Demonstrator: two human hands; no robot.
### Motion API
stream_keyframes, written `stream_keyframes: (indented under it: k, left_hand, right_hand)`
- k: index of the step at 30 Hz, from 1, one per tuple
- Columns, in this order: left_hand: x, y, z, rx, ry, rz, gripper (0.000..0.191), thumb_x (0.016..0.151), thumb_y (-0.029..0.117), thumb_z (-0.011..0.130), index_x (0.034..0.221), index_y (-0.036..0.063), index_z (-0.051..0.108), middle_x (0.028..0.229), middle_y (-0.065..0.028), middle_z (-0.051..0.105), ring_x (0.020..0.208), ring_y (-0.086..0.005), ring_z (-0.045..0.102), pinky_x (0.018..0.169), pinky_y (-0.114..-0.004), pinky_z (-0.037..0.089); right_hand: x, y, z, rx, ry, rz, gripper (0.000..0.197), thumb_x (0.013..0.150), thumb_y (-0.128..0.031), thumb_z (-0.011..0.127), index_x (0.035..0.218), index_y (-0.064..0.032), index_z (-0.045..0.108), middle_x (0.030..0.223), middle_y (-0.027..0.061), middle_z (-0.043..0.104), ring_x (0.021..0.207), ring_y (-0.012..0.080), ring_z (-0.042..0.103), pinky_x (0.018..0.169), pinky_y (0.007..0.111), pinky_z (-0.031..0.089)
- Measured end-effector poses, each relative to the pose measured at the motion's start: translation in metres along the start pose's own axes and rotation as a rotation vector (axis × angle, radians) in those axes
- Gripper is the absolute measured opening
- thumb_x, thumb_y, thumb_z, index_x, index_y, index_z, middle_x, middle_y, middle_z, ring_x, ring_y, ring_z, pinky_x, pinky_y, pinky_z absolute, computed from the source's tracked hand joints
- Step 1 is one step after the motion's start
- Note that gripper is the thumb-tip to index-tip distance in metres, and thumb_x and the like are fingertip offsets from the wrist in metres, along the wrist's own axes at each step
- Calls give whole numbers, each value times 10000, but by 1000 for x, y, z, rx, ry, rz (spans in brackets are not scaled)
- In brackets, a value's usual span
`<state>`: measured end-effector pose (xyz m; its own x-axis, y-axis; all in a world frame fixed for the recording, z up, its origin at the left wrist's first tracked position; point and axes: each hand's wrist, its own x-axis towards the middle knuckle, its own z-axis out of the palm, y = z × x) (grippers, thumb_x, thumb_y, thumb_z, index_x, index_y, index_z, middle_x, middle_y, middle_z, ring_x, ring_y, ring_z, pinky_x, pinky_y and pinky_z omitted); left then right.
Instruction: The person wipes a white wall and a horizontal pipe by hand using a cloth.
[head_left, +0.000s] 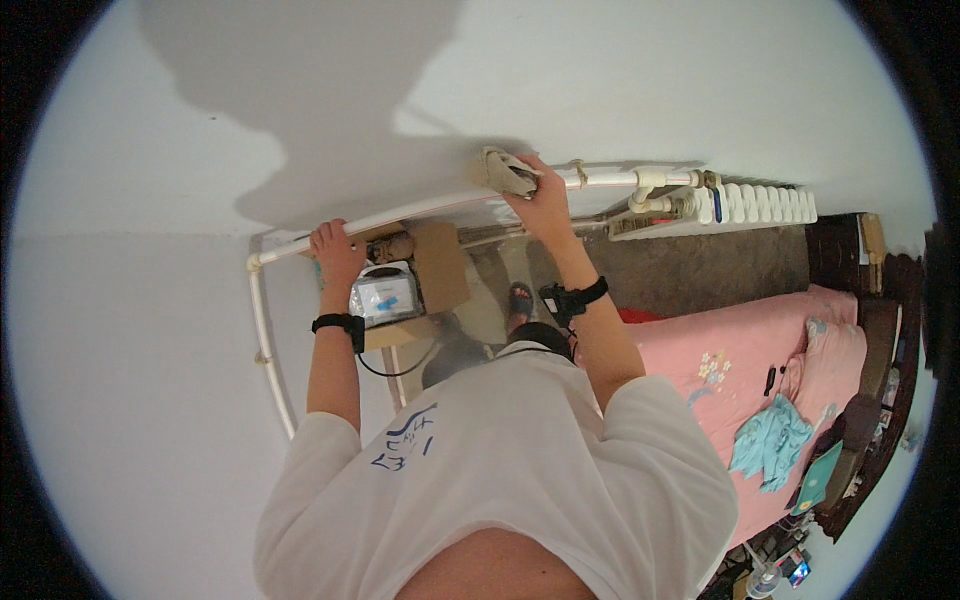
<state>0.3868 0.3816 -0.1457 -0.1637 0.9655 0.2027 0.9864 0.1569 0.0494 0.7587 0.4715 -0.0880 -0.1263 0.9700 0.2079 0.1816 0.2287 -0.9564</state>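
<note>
A white plastic heating pipe (420, 210) runs along the wall in front of me. My left hand (337, 259) rests on it near its left elbow, with the fingers curled over the top. In my right hand (536, 195) is a bunched beige cloth (501, 171), held against the wall and pipe, left of a pipe clip (579, 174). The side of the cloth towards my palm looks dark. Black straps with small devices circle both my wrists.
Below the pipe stands an open cardboard box (442, 266) with a clear-wrapped case (386, 294). A white radiator (757, 204) joins the pipe at a blue-handled valve (717, 199). At the right is a bed with a pink cover (675, 352) and a turquoise cloth (772, 442).
</note>
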Motion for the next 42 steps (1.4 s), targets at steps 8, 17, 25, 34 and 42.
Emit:
stream_keyframes:
  k: [8,17,25,34,42]
  left_hand:
    - [8,17,7,-23,44,-6,486,742,186,758,1158,45,552,1147,-174,522,1144,-391,469,1051,-533,357]
    - [26,34,6,5,-12,-56,555,717,198,740,1198,30,521,1165,-203,525,1176,-421,460,1072,-543,349]
    - [27,10,-11,-5,-85,-41,564,735,229,749,1205,24,513,1184,-201,517,1219,-410,453,1135,-555,292]
    - [15,-77,-31,-151,23,134,505,723,212,715,1155,36,524,1118,-181,522,1142,-386,467,1068,-535,306]
    - [-9,-184,-50,-151,96,161,514,747,192,677,1207,27,516,1150,-175,497,1164,-374,450,1104,-549,270]
  right_hand:
    - [17,-2,-46,12,-24,9,414,752,-43,750,1147,7,636,1030,146,712,959,233,696,831,343,546]
    - [31,-2,-65,-39,-77,62,425,743,-30,738,1150,9,625,1042,157,702,981,250,684,862,350,535]
    - [32,-21,-24,8,-71,54,452,736,-47,754,1164,12,625,1062,158,699,1000,246,681,870,349,533]
    - [9,-60,129,28,-83,28,432,758,-45,743,1166,26,622,1070,163,704,992,232,682,873,338,536]
    - [-27,-107,281,-13,-74,13,448,770,-34,757,1190,27,615,1069,155,711,964,209,681,855,328,540]
